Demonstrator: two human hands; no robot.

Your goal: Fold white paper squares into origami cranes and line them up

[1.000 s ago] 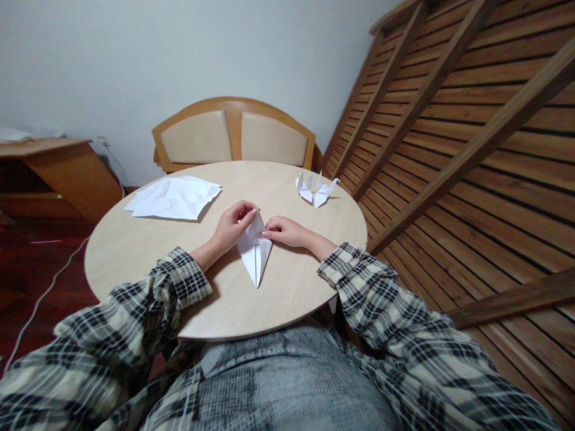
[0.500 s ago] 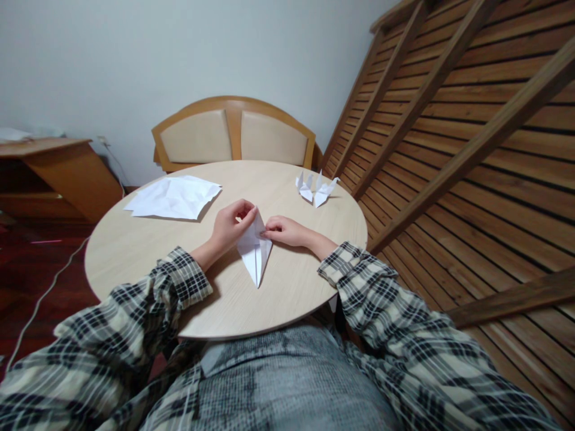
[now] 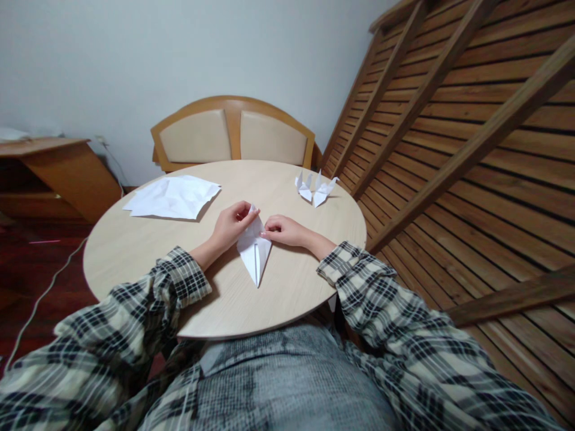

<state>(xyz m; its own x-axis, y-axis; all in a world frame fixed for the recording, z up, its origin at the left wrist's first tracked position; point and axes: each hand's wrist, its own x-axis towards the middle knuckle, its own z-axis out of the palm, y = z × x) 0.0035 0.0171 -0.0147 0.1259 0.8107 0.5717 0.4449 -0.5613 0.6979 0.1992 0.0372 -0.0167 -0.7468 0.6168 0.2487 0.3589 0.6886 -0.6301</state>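
A white sheet of paper folded into a kite shape (image 3: 254,254) lies on the round table (image 3: 148,257), its long point toward me and a slit down its middle. My left hand (image 3: 233,222) is closed on its upper end, with thumb and fingers at the top tip. My right hand (image 3: 285,230) pinches its right side near the middle, fingers curled. Parts of the upper folds are hidden behind my fingers.
Two white paper cranes (image 3: 324,190) stand at the table's back right. A stack of white paper sheets (image 3: 173,197) lies at the back left. Behind the table is a padded wooden headboard (image 3: 236,120); slatted wood (image 3: 449,149) leans on the right.
My left thumb and fingers have shifted slightly at the folded paper's top, and the upper flap looks lower. The right hand has barely moved.
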